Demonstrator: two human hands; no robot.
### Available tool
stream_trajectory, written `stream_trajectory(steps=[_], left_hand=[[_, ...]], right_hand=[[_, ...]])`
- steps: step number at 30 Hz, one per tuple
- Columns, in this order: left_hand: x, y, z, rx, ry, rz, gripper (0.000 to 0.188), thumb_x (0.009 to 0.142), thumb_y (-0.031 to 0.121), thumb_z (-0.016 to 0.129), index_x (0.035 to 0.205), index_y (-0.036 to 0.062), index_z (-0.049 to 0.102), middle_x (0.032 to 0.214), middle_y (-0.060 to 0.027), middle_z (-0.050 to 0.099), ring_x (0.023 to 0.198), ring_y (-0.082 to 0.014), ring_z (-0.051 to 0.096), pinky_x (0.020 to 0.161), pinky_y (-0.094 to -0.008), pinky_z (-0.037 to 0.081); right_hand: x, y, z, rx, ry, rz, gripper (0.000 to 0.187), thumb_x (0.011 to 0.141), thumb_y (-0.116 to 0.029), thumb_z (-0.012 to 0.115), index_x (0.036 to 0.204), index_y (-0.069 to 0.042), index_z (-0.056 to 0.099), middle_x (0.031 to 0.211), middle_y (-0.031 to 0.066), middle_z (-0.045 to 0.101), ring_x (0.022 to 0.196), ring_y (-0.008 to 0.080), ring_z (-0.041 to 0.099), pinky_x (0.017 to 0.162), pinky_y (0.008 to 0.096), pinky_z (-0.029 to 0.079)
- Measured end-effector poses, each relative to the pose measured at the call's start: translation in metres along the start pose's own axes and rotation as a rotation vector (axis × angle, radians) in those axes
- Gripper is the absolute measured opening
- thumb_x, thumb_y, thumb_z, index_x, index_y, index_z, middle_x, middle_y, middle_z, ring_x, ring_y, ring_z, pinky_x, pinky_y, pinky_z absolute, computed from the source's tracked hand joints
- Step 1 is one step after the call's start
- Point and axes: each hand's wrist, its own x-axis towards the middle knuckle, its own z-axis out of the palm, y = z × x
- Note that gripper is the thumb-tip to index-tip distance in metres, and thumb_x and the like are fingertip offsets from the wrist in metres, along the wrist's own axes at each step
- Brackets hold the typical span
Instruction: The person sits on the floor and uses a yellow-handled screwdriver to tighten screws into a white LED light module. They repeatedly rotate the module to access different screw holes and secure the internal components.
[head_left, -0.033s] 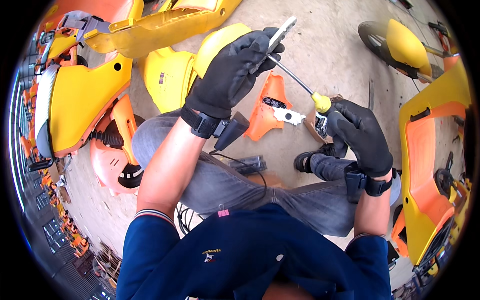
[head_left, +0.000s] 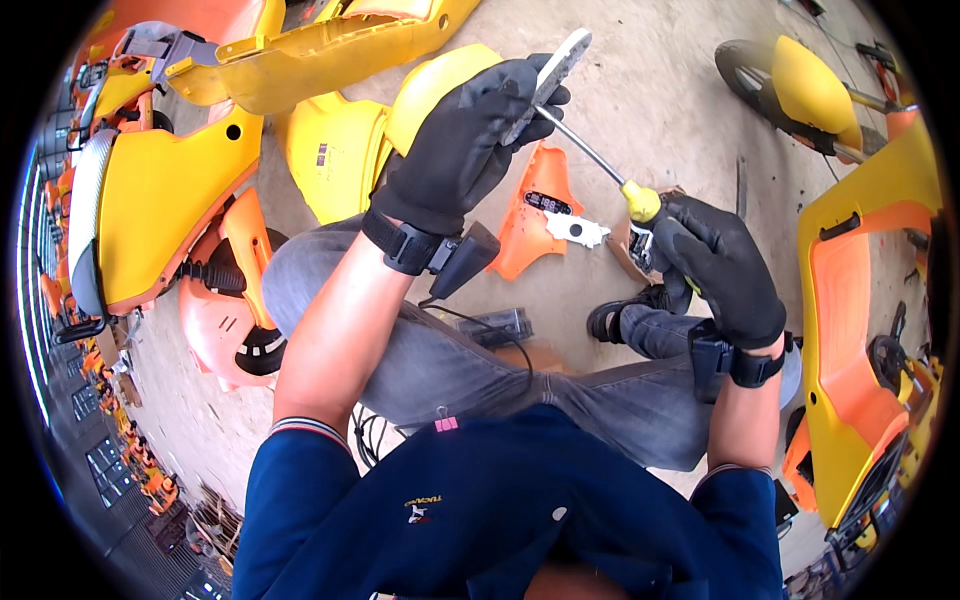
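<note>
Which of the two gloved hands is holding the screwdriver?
The right hand, the one closed round the yellow screwdriver handle; the left hand instead holds a flat grey part with a pale edge.

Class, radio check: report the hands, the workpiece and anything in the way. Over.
Left hand gripping flat grey part. Right hand holding yellow-handled screwdriver, tip at the part, contact unclear. Orange panel on floor below, not blocking.

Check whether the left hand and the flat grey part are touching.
Touching: the head view shows the gloved left hand gripping the flat grey part, with the hand visible on both sides of it.
</note>
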Motion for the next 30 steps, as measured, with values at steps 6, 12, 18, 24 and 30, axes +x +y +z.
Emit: stream_trajectory(steps=[6,12,18,24,30], left_hand=[[0.011,-0.002,-0.033,-0.072,0.022,-0.038,0.036,0.104,0.017,0.037,0.126,-0.0059,0.053,0.121,-0.0165,0.064,0.103,-0.0234,0.065,0.093,-0.0299,0.051],[0.002,0.009,-0.009,-0.089,0.093,-0.042,0.050,0.105,0.036,0.040,0.133,-0.0052,0.046,0.118,-0.0196,0.064,0.105,-0.0279,0.066,0.090,-0.0367,0.056],[-0.007,0.010,-0.001,0.495,-0.015,0.336,0.045,0.106,0.031,0.036,0.128,-0.0064,0.049,0.116,-0.0190,0.064,0.102,-0.0257,0.067,0.088,-0.0352,0.056],[-0.009,0.028,0.003,-0.049,0.082,0.019,0.045,0.107,0.031,0.034,0.127,-0.0072,0.048,0.117,-0.0207,0.063,0.104,-0.0273,0.066,0.089,-0.0377,0.056],[-0.016,0.027,0.000,0.020,0.122,0.094,0.046,0.106,0.034,0.036,0.128,-0.0045,0.049,0.112,-0.0205,0.065,0.101,-0.0276,0.067,0.087,-0.0382,0.056]], right_hand=[[0.004,-0.004,-0.017,0.065,-0.005,-0.214,0.031,0.100,-0.021,0.051,0.123,-0.002,0.059,0.079,0.0022,0.061,0.061,0.0048,0.057,0.054,0.0203,0.046],[0.036,0.038,-0.022,0.404,0.032,-0.143,0.030,0.096,-0.015,0.058,0.120,0.003,0.055,0.105,0.0103,0.065,0.090,0.0162,0.065,0.084,0.0290,0.054],[0.091,0.088,-0.001,0.278,0.165,-0.024,0.030,0.091,-0.028,0.068,0.108,-0.005,0.060,0.081,0.0007,0.057,0.069,0.0085,0.056,0.062,0.0256,0.050],[0.162,0.183,0.003,0.115,0.229,0.039,0.018,0.083,-0.020,0.073,0.091,-0.007,0.064,0.073,0.0022,0.060,0.060,0.0116,0.056,0.056,0.0276,0.049],[0.199,0.255,0.035,-0.125,0.342,0.139,0.024,0.079,-0.027,0.072,0.083,-0.004,0.068,0.068,0.0084,0.067,0.064,0.0184,0.066,0.059,0.0335,0.052]])
